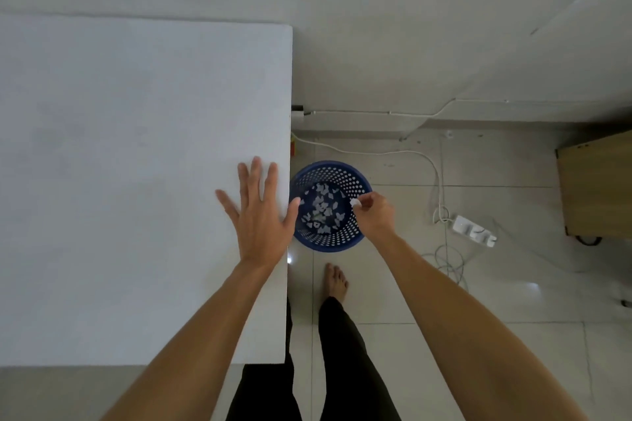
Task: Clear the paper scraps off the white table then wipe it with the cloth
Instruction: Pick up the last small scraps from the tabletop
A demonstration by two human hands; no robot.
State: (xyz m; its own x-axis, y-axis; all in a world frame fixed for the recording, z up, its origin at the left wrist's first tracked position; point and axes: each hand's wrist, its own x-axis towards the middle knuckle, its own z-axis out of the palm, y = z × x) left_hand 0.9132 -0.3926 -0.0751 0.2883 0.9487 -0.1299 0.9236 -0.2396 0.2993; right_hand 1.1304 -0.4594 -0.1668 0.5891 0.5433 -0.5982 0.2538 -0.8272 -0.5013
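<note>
at the left of the frame we saw the white table (119, 164). our left hand (261, 215) lay flat on its right edge, fingers straight and spread. just right of centre, on the floor beside the table, stood a blue perforated basket (355, 181) holding paper scraps (323, 207). over its right rim our right hand (374, 215) pinched one white scrap (355, 203). a power strip (473, 229) lay at centre right.

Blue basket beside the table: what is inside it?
White paper scraps lie scattered on the blue basket's bottom. The right hand covers part of its near right side.
</note>
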